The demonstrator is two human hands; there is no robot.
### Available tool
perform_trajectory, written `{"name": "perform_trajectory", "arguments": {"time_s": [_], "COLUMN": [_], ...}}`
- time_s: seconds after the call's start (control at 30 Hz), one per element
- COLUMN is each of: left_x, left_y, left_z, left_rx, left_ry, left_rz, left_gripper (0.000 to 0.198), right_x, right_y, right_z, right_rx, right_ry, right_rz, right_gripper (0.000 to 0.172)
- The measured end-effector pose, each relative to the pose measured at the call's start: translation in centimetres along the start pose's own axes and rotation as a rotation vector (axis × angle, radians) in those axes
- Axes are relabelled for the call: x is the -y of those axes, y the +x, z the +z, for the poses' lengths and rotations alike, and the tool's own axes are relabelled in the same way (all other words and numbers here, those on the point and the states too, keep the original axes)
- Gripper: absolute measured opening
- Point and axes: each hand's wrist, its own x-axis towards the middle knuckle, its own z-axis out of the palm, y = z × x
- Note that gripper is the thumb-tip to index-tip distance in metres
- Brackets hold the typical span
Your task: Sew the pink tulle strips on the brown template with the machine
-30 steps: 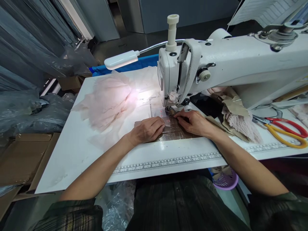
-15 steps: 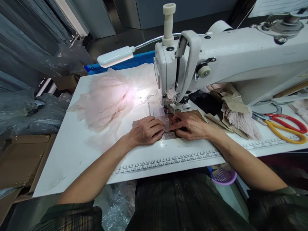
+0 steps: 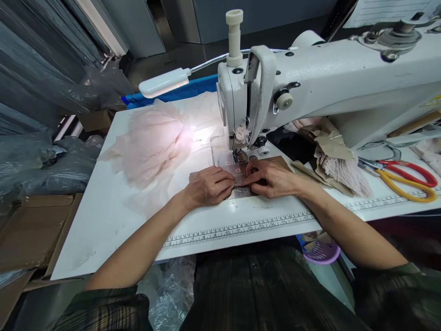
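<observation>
A small brown fabric piece [image 3: 272, 162] lies flat on the white bench [image 3: 113, 220], directly in front of the sewing machine's presser foot [image 3: 242, 156]. A clear plastic template [image 3: 225, 161] with small red marks rests over its left part, reaching up to the foot. The left hand [image 3: 206, 186] and right hand [image 3: 272, 177] press down on the piece side by side, fingertips nearly meeting at its middle.

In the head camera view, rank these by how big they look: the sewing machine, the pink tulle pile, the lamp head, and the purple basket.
1. sewing machine
2. pink tulle pile
3. and 4. lamp head and purple basket: they look alike, and the basket is partly hidden below the table edge, so no ranking.
</observation>
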Motion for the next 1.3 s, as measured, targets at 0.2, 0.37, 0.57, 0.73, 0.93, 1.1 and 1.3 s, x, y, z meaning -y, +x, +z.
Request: {"name": "perform_trajectory", "arguments": {"time_s": [0.2, 0.37, 0.57, 0.73, 0.93, 1.1, 1.3], "left_x": [-0.3, -0.4, -0.5, -0.5, -0.7, -0.5, 0.3], "left_y": [0.0, 0.1, 0.2, 0.1, 0.0, 0.2, 0.8], "left_z": [-0.3, -0.4, -0.6, -0.6, -0.6, -0.8, -0.6], "left_rx": [0.041, 0.024, 0.008, -0.002, 0.033, 0.113, 0.127], "left_ry": [0.051, 0.127, 0.151, 0.171, 0.149, 0.089, 0.036], "left_rz": [0.015, 0.042, 0.081, 0.098, 0.075, 0.027, 0.022], "left_gripper": [0.013, 0.011, 0.009, 0.012, 0.015, 0.02, 0.02], "right_x": [-0.7, -0.8, -0.9, -1.1, -1.1, -0.7, -0.6], "right_y": [0.2, 0.2, 0.1, -0.1, -0.1, 0.1, 0.2], "right_z": [1.1, 1.4, 1.3, 1.5, 1.2, 0.9, 1.1], "right_rx": [-0.162, -0.151, -0.16, -0.162, -0.14, -0.148, -0.107], "right_ry": [-0.08, -0.099, -0.1, -0.107, -0.114, -0.139, -0.181], "right_rz": [0.126, 0.123, 0.113, 0.092, 0.044, 0.034, 0.075], "right_gripper": [0.045, 0.044, 0.043, 0.042, 0.042, 0.038, 0.038]}}
